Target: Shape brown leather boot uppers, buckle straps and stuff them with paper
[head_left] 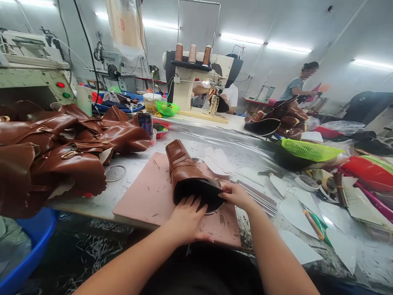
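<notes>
A brown leather boot upper (182, 164) lies on a pink board (138, 196), its wide mouth with black lining turned towards me. My left hand (188, 219) rests at the lower edge of that mouth, fingers spread over the dark lining. It grips nothing that I can see. At the right corner of the mouth, my right hand (238, 196) pinches the rim between thumb and fingers. White cut pieces (217, 159) lie just behind the boot upper, partly covered by it.
Brown boot uppers (73, 143) are heaped at the left, above a blue tub (39, 246). A sewing machine (196, 78) stands ahead, with a person behind it. At the right lie green-handled scissors (319, 227), tape rolls (307, 183) and a lime-green basket (310, 150). Another person (294, 86) is farther back.
</notes>
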`<action>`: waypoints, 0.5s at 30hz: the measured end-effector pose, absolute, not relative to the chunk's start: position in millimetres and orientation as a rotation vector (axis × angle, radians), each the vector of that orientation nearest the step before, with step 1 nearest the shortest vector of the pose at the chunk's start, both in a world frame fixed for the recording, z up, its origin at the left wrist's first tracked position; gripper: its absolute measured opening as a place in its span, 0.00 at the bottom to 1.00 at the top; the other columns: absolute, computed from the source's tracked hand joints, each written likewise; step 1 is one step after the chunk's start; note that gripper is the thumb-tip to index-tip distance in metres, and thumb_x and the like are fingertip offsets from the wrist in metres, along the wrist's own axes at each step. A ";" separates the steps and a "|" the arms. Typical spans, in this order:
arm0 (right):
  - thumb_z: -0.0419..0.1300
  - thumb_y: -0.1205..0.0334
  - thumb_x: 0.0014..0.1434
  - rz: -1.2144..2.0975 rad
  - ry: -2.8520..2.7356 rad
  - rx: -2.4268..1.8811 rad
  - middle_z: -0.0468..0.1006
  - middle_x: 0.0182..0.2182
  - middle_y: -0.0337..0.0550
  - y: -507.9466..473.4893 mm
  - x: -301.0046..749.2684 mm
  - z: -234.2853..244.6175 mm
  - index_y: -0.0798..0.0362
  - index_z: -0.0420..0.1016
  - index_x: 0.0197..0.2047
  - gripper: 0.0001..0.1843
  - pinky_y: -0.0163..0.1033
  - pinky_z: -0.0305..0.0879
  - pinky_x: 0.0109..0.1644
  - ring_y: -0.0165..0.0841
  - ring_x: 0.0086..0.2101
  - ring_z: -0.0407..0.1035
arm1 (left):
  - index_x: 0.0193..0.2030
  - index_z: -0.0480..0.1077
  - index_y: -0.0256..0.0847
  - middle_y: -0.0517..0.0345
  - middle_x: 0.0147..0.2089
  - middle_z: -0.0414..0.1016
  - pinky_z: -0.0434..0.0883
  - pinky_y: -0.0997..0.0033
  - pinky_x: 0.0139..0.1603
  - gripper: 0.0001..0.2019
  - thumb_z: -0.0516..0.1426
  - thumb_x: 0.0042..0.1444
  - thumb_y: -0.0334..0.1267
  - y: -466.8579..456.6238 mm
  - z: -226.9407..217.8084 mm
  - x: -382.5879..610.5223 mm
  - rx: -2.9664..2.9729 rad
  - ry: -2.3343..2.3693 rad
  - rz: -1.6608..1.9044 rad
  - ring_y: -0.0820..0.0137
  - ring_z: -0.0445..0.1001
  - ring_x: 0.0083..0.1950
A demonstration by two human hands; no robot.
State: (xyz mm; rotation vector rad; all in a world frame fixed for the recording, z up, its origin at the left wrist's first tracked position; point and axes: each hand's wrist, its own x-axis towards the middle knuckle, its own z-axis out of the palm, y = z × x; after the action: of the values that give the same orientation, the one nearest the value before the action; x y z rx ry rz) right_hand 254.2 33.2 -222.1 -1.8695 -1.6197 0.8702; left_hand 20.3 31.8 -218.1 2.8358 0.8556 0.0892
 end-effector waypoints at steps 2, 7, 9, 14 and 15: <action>0.60 0.63 0.56 0.874 -1.653 -1.928 0.70 0.21 0.32 35.0 255.8 -223.1 0.58 0.69 0.28 0.08 0.32 0.64 0.26 0.24 0.21 0.66 | 0.59 0.62 0.34 0.41 0.65 0.54 0.51 0.53 0.63 0.42 0.54 0.45 0.66 35.0 -217.0 25.5 2.849 0.748 0.113 0.50 0.52 0.65; 0.57 0.59 0.60 0.769 -1.748 -2.052 0.72 0.28 0.36 40.4 255.8 -222.1 0.58 0.70 0.32 0.10 0.34 0.67 0.30 0.26 0.26 0.67 | 0.57 0.63 0.35 0.41 0.60 0.64 0.60 0.52 0.57 0.38 0.56 0.46 0.61 46.2 -214.7 44.5 2.876 0.693 0.101 0.50 0.62 0.59; 0.58 0.60 0.59 0.657 -1.761 -2.084 0.72 0.29 0.36 40.4 252.2 -221.7 0.57 0.70 0.31 0.09 0.35 0.66 0.32 0.27 0.27 0.67 | 0.59 0.61 0.35 0.41 0.59 0.64 0.59 0.51 0.57 0.38 0.56 0.47 0.61 51.1 -215.8 52.4 2.899 0.652 0.092 0.50 0.62 0.58; 0.58 0.70 0.52 0.317 -1.753 -2.040 0.69 0.35 0.42 21.5 235.2 -227.4 0.54 0.70 0.33 0.04 0.39 0.63 0.39 0.33 0.35 0.66 | 0.62 0.55 0.30 0.37 0.68 0.46 0.47 0.54 0.65 0.44 0.51 0.48 0.65 61.1 -224.2 62.2 2.867 0.524 0.007 0.52 0.47 0.67; 0.56 0.71 0.53 0.275 -1.763 -2.020 0.69 0.36 0.43 15.2 232.8 -229.0 0.54 0.72 0.35 0.06 0.39 0.63 0.41 0.34 0.37 0.66 | 0.63 0.53 0.28 0.36 0.68 0.43 0.45 0.53 0.66 0.46 0.51 0.48 0.65 62.8 -225.2 63.2 2.843 0.524 -0.019 0.52 0.44 0.68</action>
State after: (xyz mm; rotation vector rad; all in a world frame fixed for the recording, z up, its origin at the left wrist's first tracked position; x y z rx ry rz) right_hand 232.8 15.2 -229.0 -2.0198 -1.7632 0.2751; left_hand 63.2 62.8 -225.2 2.8426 0.5242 -0.0193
